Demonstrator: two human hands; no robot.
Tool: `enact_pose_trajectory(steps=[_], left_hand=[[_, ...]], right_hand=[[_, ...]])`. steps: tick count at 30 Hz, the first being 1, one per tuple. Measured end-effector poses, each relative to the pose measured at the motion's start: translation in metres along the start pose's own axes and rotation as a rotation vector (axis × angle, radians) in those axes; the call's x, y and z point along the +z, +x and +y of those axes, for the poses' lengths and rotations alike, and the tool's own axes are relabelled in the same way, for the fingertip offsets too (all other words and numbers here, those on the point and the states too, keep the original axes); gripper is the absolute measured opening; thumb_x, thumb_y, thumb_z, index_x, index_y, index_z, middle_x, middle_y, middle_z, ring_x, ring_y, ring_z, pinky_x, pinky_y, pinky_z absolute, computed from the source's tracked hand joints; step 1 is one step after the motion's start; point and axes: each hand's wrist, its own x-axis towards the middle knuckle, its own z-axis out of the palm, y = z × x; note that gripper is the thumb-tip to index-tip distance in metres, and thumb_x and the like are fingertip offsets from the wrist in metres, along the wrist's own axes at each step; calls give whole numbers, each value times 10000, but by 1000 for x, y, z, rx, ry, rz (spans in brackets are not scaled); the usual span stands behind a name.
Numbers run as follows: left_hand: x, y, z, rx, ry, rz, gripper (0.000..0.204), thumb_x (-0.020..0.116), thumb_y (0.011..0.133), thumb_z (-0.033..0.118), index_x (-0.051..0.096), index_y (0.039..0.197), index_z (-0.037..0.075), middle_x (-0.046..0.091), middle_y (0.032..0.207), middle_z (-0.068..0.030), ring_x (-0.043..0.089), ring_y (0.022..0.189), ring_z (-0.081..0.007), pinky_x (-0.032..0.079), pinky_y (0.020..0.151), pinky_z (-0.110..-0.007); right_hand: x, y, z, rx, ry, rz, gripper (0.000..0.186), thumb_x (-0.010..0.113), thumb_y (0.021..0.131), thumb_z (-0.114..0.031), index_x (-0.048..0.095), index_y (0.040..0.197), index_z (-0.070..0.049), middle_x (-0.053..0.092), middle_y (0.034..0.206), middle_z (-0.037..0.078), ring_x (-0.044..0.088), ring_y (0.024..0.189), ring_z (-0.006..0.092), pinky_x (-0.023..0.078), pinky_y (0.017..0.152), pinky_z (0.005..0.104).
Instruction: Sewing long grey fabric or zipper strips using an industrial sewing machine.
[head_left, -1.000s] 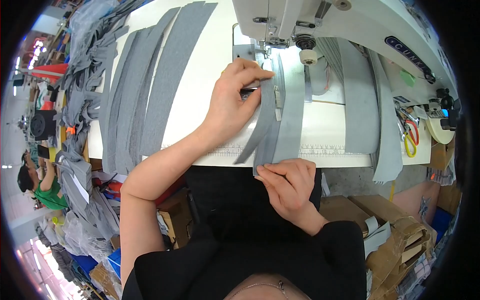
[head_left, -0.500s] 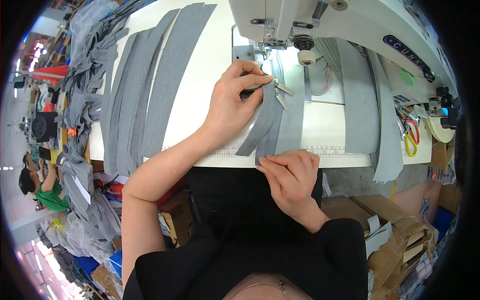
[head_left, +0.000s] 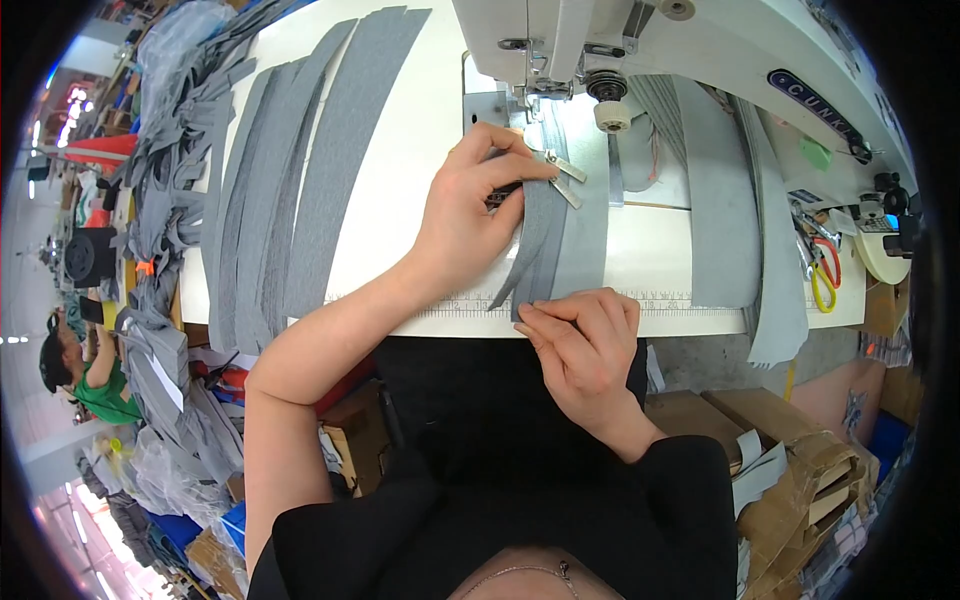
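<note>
Under the needle area of a white sewing machine (head_left: 545, 85), a grey zipper tape (head_left: 545, 270) lies lengthwise over a wider pale grey fabric strip (head_left: 588, 240). Two metal zipper pulls (head_left: 567, 178) stick out beside the fingertips of my left hand (head_left: 470, 215). Its thumb and fingers are closed on a darker grey fabric strip (head_left: 532, 235), whose loose end curls toward the table's near edge. At that edge my right hand (head_left: 588, 345) pinches the near end of the zipper tape. My left fingers hide part of the tape near the presser foot.
Long grey strips (head_left: 350, 150) lie on the left of the white table (head_left: 400, 190). More fabric pieces (head_left: 720, 200) hang at the right, beside scissors (head_left: 822, 275). Cardboard boxes (head_left: 790, 450) stand low at right. A person in green (head_left: 105, 390) is at far left.
My left hand has shifted slightly right and toward me. The loose end of the darker strip has swung right, closer to the zipper tape. My right hand has barely moved.
</note>
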Motion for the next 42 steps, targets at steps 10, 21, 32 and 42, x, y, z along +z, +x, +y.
enact_pose_trajectory(steps=[10, 21, 32, 42], left_hand=[[-5, -2, 0, 52, 111, -77, 365, 602, 763, -131, 763, 1026, 63, 541, 1179, -136, 573, 1102, -330, 509, 960, -405], [-9, -7, 4, 129, 181, -124, 315, 630, 754, -103, 778, 998, 32, 527, 1184, -171, 565, 1117, -354, 513, 963, -416], [-11, -8, -2, 129, 242, -147, 288, 638, 851, -64, 787, 1051, 79, 520, 1227, -132, 582, 1082, -296, 523, 852, -374], [-6, -9, -17, 285, 248, -36, 265, 660, 806, -50, 788, 1001, 74, 593, 1128, -131, 621, 1055, -324, 517, 912, -432]], right_hand=[[-28, 60, 32, -31, -283, -34, 251, 802, 840, -180, 739, 1063, -85, 670, 1040, 24, 617, 944, 253, 441, 837, 414], [-18, 110, 91, -465, -627, -245, 134, 735, 819, -173, 687, 878, -62, 633, 935, 59, 621, 926, 256, 486, 808, 404], [25, 158, 90, -47, -918, -550, 251, 590, 946, -163, 717, 1106, -17, 703, 1201, 201, 661, 1099, 444, 494, 1013, 549], [-39, 68, 51, -163, -177, -275, 346, 783, 797, -153, 681, 1113, -55, 641, 1252, 115, 610, 1165, 325, 498, 959, 468]])
